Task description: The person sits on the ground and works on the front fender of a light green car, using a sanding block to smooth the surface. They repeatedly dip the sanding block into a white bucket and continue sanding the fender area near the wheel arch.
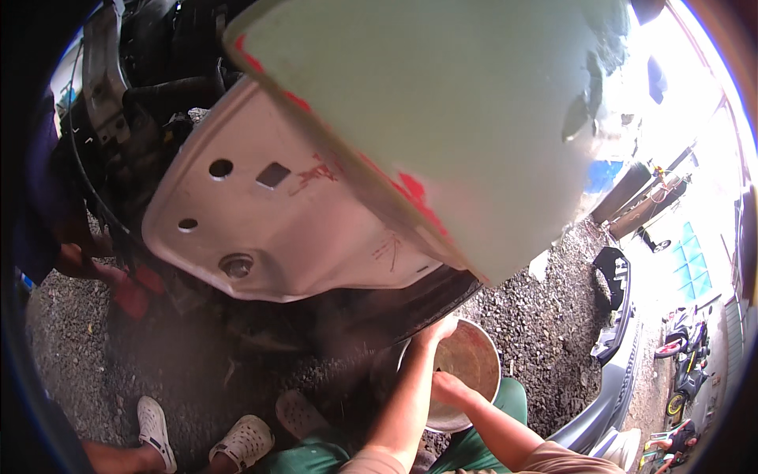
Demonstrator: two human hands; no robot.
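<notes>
A round metal basin (488,365) with a pale rim sits between my green-trousered knees. My left hand (442,327) reaches to its far rim, beside the dark tyre (379,316); its fingers are mostly hidden. Lower down, my right hand (450,388) is closed inside the basin, and what it grips, if anything, does not show. Just above both hands hangs a pale green car body panel (442,103) with red patches along its edge. Next to it is a pinkish inner panel (260,205) with several holes.
Gravel (545,316) covers the ground. A loose grey bumper (612,387) lies to the right, with motorcycles (687,371) beyond. At the left stands another person, with a hand (73,257) low by the car. Light clogs (245,441) are at the lower left, on another person's feet.
</notes>
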